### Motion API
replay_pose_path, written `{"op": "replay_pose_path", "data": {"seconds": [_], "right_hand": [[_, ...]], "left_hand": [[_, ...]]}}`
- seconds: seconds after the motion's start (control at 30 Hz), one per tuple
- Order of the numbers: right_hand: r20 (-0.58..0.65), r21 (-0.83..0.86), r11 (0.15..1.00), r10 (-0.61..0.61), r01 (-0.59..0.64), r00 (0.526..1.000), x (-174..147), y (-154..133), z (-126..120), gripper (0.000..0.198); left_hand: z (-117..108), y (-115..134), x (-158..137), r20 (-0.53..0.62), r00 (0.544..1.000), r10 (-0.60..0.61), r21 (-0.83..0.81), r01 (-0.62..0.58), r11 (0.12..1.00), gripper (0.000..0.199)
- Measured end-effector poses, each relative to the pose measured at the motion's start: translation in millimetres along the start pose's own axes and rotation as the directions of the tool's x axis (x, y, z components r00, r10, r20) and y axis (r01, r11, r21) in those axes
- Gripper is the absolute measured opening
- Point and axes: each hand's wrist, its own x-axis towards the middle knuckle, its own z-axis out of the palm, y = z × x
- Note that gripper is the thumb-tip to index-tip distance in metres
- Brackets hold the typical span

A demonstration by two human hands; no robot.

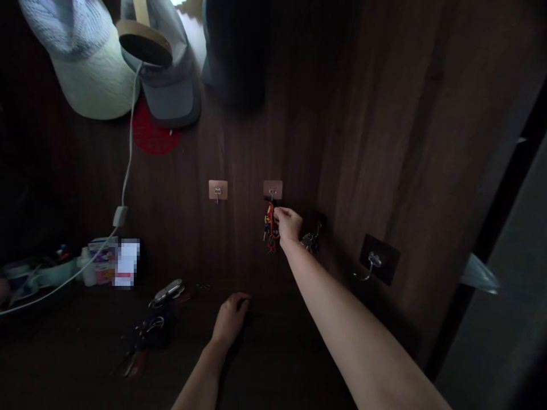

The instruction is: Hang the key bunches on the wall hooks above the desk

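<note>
My right hand reaches up to the dark wood panel, thumb and fingers pinched on a bunch of keys with red and yellow parts. The bunch hangs just below an adhesive hook, its top touching or close to the hook. Behind my right wrist, a second bunch of keys hangs at a hook on the side panel. My left hand rests on the dark shelf surface, its fingers curled, with nothing visible in them. Left of it lie a silver pocketknife and another key bunch.
Another adhesive hook is on the panel to the left; a larger hook is at the right. Caps and a round lamp hang above. A white cord runs down past small boxes and a bottle.
</note>
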Motion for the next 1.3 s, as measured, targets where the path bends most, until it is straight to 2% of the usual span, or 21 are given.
{"op": "replay_pose_path", "data": {"seconds": [0.23, 0.5, 0.73, 0.83, 0.93, 1.03, 1.13, 1.3], "right_hand": [[0.003, -0.201, 0.979, -0.025, 0.025, 1.000, 8, 14, 0, 0.023], [0.018, -0.224, 0.974, -0.012, 0.015, 1.000, 6, 15, -2, 0.021], [0.023, -0.170, 0.985, -0.013, 0.017, 1.000, -9, 17, -11, 0.022], [-0.020, -0.219, 0.973, -0.077, 0.071, 0.997, -16, 13, -17, 0.025], [-0.029, -0.373, 0.892, -0.285, 0.254, 0.958, -20, 2, -22, 0.024], [0.094, -0.470, 0.771, -0.440, 0.430, 0.893, -21, -12, -21, 0.025], [0.196, -0.530, 0.707, -0.435, 0.469, 0.879, -19, -23, -17, 0.029], [0.259, -0.581, 0.675, -0.377, 0.455, 0.889, -16, -25, -14, 0.029]], "left_hand": [[2, -3, 0, -0.001, 1.000, 0.008, 0.006, -0.008, 1.000, 0.023], [2, -4, 0, 0.008, 1.000, 0.008, 0.032, -0.008, 0.999, 0.024], [0, 1, -1, 0.016, 1.000, -0.001, 0.046, 0.001, 0.999, 0.024], [-1, 1, -1, 0.009, 1.000, -0.003, 0.041, 0.003, 0.999, 0.023], [0, 0, 0, 0.012, 1.000, -0.004, 0.031, 0.004, 1.000, 0.024], [1, -2, 0, 0.013, 1.000, -0.003, 0.027, 0.002, 1.000, 0.024], [2, -3, 1, 0.007, 1.000, 0.007, 0.024, -0.007, 1.000, 0.024], [1, -1, 0, 0.014, 1.000, 0.000, 0.027, -0.001, 1.000, 0.023]]}}
